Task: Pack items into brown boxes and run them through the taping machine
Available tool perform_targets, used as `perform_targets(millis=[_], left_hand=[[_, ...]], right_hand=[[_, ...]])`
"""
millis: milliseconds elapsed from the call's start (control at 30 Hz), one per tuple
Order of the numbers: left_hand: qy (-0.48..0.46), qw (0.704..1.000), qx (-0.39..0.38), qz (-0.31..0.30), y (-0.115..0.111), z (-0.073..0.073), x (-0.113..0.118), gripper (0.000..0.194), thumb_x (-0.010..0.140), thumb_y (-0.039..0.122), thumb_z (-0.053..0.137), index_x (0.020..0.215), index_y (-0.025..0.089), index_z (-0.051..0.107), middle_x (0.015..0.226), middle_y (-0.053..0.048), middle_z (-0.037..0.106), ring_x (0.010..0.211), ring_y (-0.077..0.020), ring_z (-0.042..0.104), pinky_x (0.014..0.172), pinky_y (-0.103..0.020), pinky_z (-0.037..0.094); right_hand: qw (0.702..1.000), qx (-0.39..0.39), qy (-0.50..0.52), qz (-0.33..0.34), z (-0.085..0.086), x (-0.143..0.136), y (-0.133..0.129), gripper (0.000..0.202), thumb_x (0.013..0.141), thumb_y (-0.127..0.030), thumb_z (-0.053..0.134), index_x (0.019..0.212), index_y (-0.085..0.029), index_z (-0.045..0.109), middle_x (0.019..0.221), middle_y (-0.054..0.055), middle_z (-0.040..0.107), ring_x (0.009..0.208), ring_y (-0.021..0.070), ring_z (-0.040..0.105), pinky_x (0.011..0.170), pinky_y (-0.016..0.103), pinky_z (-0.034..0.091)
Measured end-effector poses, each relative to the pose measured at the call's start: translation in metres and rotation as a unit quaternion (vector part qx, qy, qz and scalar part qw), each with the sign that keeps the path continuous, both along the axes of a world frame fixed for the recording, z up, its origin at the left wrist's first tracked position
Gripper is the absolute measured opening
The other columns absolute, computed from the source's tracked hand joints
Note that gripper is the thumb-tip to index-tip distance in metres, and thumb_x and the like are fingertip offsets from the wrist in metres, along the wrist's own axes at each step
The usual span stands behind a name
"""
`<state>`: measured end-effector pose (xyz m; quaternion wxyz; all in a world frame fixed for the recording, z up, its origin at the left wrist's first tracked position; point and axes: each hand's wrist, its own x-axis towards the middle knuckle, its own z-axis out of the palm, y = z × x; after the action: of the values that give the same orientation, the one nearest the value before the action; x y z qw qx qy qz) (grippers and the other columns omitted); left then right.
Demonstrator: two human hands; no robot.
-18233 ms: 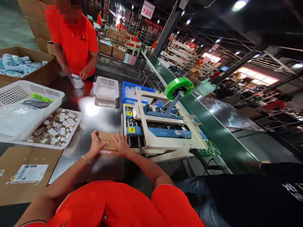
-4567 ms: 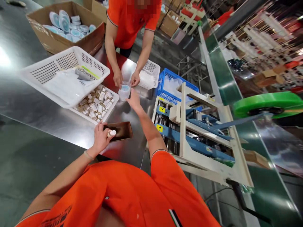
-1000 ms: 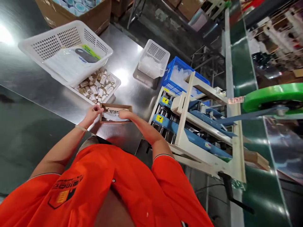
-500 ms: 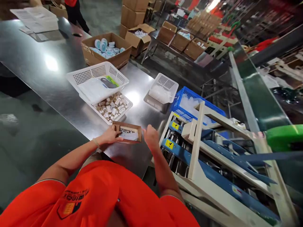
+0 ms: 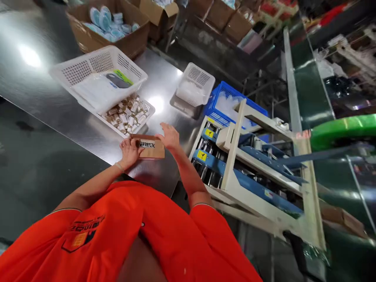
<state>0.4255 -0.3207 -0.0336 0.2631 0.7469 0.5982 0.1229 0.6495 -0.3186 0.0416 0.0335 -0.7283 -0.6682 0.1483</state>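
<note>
A small brown cardboard box (image 5: 151, 147) lies on the metal table near its front edge, with black lettering on a pale panel in it. My left hand (image 5: 129, 152) rests at the box's left end, fingers spread, the thumb reaching over its edge. At the right end is my right hand (image 5: 169, 137), its fingers apart and the thumb by the far corner. Just beyond the box, a white basket of small labelled rolls or bottles (image 5: 128, 115) sits partly under a larger white basket (image 5: 85, 64) holding plastic-wrapped packs.
Farther back on the metal table (image 5: 26, 94) is a carton of blue-white round items (image 5: 110, 25). A small white basket (image 5: 195, 84) stands right of centre, beside a blue crate (image 5: 217, 100). A roller machine (image 5: 235, 168) borders the right side.
The view has shifted, with table items now higher in the picture. The box's opening, with a clear bag inside before, looks more covered. My right hand has moved onto its right end, fingers spreading.
</note>
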Motion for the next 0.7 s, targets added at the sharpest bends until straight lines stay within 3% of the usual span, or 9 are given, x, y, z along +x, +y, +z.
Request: perform_targets(millis=[100, 167, 233, 300, 433, 500, 567, 633, 700], left_hand=[[-0.065, 0.997, 0.037, -0.011, 0.006, -0.008, -0.006, 0.083, 0.092, 0.060, 0.084, 0.151, 0.008, 0.057, 0.164, -0.039, 0.048, 0.159, -0.0565, 0.039, 0.129, -0.076, 0.021], [-0.059, 0.993, 0.058, -0.081, 0.014, -0.007, -0.010, 0.088, 0.096, 0.068, 0.075, 0.159, 0.009, 0.054, 0.169, -0.036, 0.046, 0.166, -0.0536, 0.030, 0.134, -0.075, 0.010], [-0.021, 0.981, 0.060, -0.185, 0.022, -0.002, -0.014, 0.091, 0.100, 0.073, 0.064, 0.163, 0.009, 0.052, 0.172, -0.035, 0.045, 0.170, -0.0511, 0.027, 0.136, -0.074, 0.002], [0.024, 0.961, 0.050, -0.269, 0.028, 0.001, -0.017, 0.103, 0.097, 0.081, 0.061, 0.166, 0.005, 0.050, 0.173, -0.036, 0.042, 0.170, -0.0542, 0.024, 0.135, -0.076, 0.001], [0.087, 0.949, 0.063, -0.296, 0.025, -0.002, -0.017, 0.127, 0.082, 0.087, 0.070, 0.165, -0.006, 0.044, 0.172, -0.044, 0.037, 0.167, -0.0640, 0.022, 0.133, -0.079, 0.014], [0.097, 0.951, 0.082, -0.280, 0.024, -0.008, -0.006, 0.124, 0.085, 0.086, 0.067, 0.166, -0.004, 0.041, 0.169, -0.043, 0.042, 0.164, -0.0636, 0.029, 0.131, -0.079, 0.020], [0.093, 0.950, 0.099, -0.282, 0.029, -0.013, 0.021, 0.119, 0.088, 0.084, 0.065, 0.167, -0.001, 0.039, 0.168, -0.041, 0.044, 0.163, -0.0628, 0.032, 0.130, -0.080, 0.022], [0.076, 0.943, 0.108, -0.305, 0.039, -0.014, 0.064, 0.118, 0.088, 0.082, 0.068, 0.165, -0.003, 0.038, 0.168, -0.041, 0.043, 0.162, -0.0628, 0.031, 0.130, -0.080, 0.021], [0.047, 0.935, 0.103, -0.337, 0.054, -0.011, 0.121, 0.120, 0.087, 0.080, 0.074, 0.162, -0.008, 0.038, 0.167, -0.044, 0.042, 0.161, -0.0635, 0.030, 0.130, -0.081, 0.019]], right_hand=[[0.995, -0.078, 0.022, 0.054, -0.025, 0.005, -0.021, 0.109, 0.077, -0.055, 0.101, 0.166, -0.012, 0.055, 0.171, 0.028, 0.051, 0.161, 0.0486, 0.043, 0.131, 0.058, 0.040], [0.990, -0.126, 0.019, 0.064, -0.046, -0.003, -0.041, 0.134, 0.069, -0.060, 0.105, 0.177, -0.014, 0.039, 0.185, 0.028, 0.027, 0.170, 0.0562, 0.021, 0.133, 0.069, 0.032], [0.990, -0.129, 0.014, 0.054, -0.063, -0.012, -0.057, 0.143, 0.071, -0.059, 0.104, 0.183, -0.018, 0.025, 0.190, 0.025, 0.008, 0.174, 0.0565, 0.004, 0.135, 0.074, 0.024], [0.992, -0.112, 0.027, 0.042, -0.074, -0.016, -0.065, 0.139, 0.076, -0.054, 0.102, 0.184, -0.022, 0.020, 0.191, 0.022, 0.004, 0.175, 0.0530, 0.001, 0.137, 0.072, 0.020], [0.993, -0.066, 0.102, 0.003, -0.087, -0.001, -0.072, 0.130, 0.080, -0.045, 0.100, 0.183, -0.024, 0.024, 0.191, 0.020, 0.009, 0.176, 0.0454, 0.008, 0.138, 0.063, 0.025], [0.986, -0.024, 0.132, -0.096, -0.098, 0.015, -0.086, 0.125, 0.082, -0.045, 0.098, 0.182, -0.021, 0.026, 0.189, 0.024, 0.015, 0.175, 0.0423, 0.016, 0.137, 0.059, 0.030], [0.956, 0.017, 0.140, -0.257, -0.114, 0.027, -0.109, 0.108, 0.092, -0.044, 0.088, 0.179, -0.014, 0.031, 0.182, 0.029, 0.029, 0.170, 0.0400, 0.031, 0.135, 0.056, 0.035], [0.907, 0.025, 0.127, -0.400, -0.132, 0.033, -0.135, 0.082, 0.103, -0.039, 0.075, 0.171, -0.008, 0.042, 0.171, 0.033, 0.045, 0.162, 0.0394, 0.044, 0.132, 0.056, 0.039], [0.878, -0.004, 0.107, -0.467, -0.149, 0.034, -0.157, 0.063, 0.108, -0.034, 0.065, 0.162, -0.005, 0.051, 0.165, 0.033, 0.051, 0.157, 0.0402, 0.048, 0.130, 0.057, 0.041]])
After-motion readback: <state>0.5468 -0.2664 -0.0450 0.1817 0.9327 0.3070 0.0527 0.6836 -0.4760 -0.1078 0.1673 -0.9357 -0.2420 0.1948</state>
